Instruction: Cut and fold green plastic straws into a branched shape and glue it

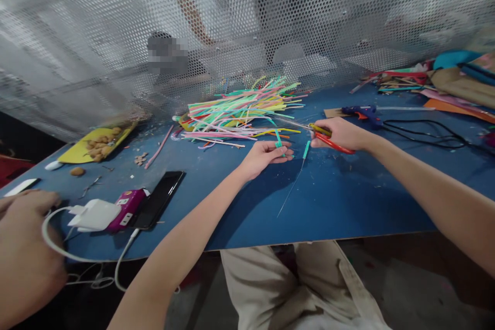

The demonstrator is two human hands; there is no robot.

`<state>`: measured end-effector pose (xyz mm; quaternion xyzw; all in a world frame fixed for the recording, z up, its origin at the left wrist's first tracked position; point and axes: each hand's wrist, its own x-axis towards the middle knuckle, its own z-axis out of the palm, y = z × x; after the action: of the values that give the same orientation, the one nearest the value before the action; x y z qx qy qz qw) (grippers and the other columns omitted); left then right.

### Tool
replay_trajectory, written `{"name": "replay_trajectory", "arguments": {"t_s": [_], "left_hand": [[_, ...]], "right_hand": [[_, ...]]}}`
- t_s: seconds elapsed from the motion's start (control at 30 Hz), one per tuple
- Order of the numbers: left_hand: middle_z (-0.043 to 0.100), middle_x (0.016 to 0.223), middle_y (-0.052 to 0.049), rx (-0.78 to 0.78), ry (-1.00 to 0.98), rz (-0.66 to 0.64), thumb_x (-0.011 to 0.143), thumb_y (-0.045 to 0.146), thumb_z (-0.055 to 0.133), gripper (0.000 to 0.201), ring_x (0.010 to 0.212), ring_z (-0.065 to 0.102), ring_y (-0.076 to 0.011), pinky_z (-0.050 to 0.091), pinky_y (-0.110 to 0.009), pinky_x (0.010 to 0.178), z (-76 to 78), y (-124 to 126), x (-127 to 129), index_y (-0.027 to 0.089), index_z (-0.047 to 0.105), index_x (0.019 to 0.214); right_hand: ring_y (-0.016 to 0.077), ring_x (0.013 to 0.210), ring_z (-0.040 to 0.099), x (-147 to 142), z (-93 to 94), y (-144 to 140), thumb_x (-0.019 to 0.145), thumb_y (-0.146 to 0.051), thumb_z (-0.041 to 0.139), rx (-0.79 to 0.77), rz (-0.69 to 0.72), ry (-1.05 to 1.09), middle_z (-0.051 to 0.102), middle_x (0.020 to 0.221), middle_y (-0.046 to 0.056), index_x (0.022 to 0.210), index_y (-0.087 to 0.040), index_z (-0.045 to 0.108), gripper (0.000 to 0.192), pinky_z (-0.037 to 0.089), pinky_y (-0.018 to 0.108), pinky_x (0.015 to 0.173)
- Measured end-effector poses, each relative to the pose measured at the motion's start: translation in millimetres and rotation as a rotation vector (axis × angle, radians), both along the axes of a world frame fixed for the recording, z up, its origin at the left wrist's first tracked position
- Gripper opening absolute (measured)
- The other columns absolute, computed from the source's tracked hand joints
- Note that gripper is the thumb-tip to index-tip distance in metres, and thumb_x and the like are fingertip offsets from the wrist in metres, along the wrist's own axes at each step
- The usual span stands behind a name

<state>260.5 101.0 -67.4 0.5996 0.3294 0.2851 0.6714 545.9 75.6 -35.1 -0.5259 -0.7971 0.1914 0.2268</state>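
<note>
My left hand pinches a short green straw piece just above the blue table. My right hand grips red-and-yellow-handled scissors, blades pointing left toward the straw pile. Between the two hands lies another green straw bit with a thin wire running from it toward me.
A blue glue gun with a black cord lies right of my right hand. Coloured paper scraps pile at far right. A phone, pink device and white charger sit at left, near another person's hand. Perforated metal screen behind.
</note>
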Motion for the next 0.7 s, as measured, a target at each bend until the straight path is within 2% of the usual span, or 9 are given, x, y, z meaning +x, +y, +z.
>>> {"name": "replay_trajectory", "arguments": {"t_s": [0.1, 0.17, 0.27, 0.37, 0.5, 0.6, 0.7], "left_hand": [[0.079, 0.106, -0.013, -0.007, 0.008, -0.037, 0.08, 0.04, 0.084, 0.043, 0.095, 0.077, -0.0197, 0.057, -0.038, 0.103, 0.3, -1.9, 0.7, 0.011, 0.076, 0.111], [0.079, 0.104, -0.013, -0.01, 0.029, -0.063, 0.08, 0.04, 0.085, 0.043, 0.093, 0.077, -0.0202, 0.059, -0.039, 0.1, 0.4, -3.5, 1.3, 0.01, 0.076, 0.109], [0.078, 0.107, -0.015, -0.002, 0.039, -0.07, 0.08, 0.042, 0.084, 0.045, 0.093, 0.076, -0.0213, 0.061, -0.039, 0.092, 1.4, -3.6, 1.3, 0.011, 0.074, 0.112], [0.076, 0.109, -0.014, 0.041, 0.004, -0.04, 0.083, 0.044, 0.081, 0.047, 0.091, 0.075, -0.0189, 0.061, -0.035, 0.087, 4.4, -0.5, -0.1, 0.012, 0.071, 0.116], [0.07, 0.084, -0.004, 0.082, -0.008, -0.015, 0.083, 0.049, 0.079, 0.044, 0.074, 0.071, -0.0138, 0.06, -0.028, 0.073, 8.5, 2.7, -2.2, 0.011, 0.068, 0.104], [0.055, 0.071, 0.003, 0.044, -0.037, -0.032, 0.083, 0.052, 0.077, 0.044, 0.066, 0.069, -0.0138, 0.056, -0.026, 0.064, 9.2, 2.0, -2.4, 0.013, 0.064, 0.098], [0.045, 0.068, 0.005, 0.022, -0.106, -0.048, 0.086, 0.05, 0.075, 0.04, 0.061, 0.063, -0.0114, 0.049, -0.023, 0.059, 9.0, 0.1, -1.4, 0.014, 0.063, 0.098]], "right_hand": [[0.0216, 0.078, 0.06, -7.0, -2.8, -0.8, 0.082, -0.064, 0.066, 0.126, -0.051, 0.174, 0.069, 0.089, 0.006, 0.092, -0.021, 0.06, 0.045, 0.042, 0.033, 0.072], [0.0221, 0.081, 0.061, -8.7, -2.7, -1.6, 0.087, -0.064, 0.061, 0.13, -0.027, 0.238, 0.07, 0.093, 0.007, 0.093, -0.021, 0.058, 0.044, 0.043, 0.033, 0.073], [0.0199, 0.073, 0.058, -1.8, 0.5, -1.1, 0.084, -0.069, 0.064, 0.05, 0.038, 0.078, 0.068, 0.083, 0.004, 0.089, -0.021, 0.06, 0.048, 0.041, 0.032, 0.069], [0.0166, 0.065, 0.05, 12.6, 4.0, 2.6, 0.075, -0.073, 0.07, 0.023, 0.015, -0.098, 0.06, 0.072, 0.0, 0.084, -0.021, 0.063, 0.053, 0.036, 0.03, 0.063], [0.0154, 0.063, 0.047, 28.4, 5.9, 7.7, 0.075, -0.075, 0.069, -0.05, -0.031, -0.11, 0.056, 0.07, -0.001, 0.078, -0.022, 0.062, 0.054, 0.033, 0.03, 0.062], [0.0145, 0.061, 0.044, 29.9, 6.6, 6.6, 0.074, -0.078, 0.068, -0.199, 0.068, -0.132, 0.052, 0.067, -0.001, 0.074, -0.022, 0.061, 0.057, 0.03, 0.03, 0.06], [0.0136, 0.06, 0.041, 20.3, 6.8, 1.1, 0.074, -0.078, 0.067, -0.286, 0.163, -0.088, 0.05, 0.066, -0.002, 0.07, -0.021, 0.059, 0.058, 0.028, 0.029, 0.059]]}}
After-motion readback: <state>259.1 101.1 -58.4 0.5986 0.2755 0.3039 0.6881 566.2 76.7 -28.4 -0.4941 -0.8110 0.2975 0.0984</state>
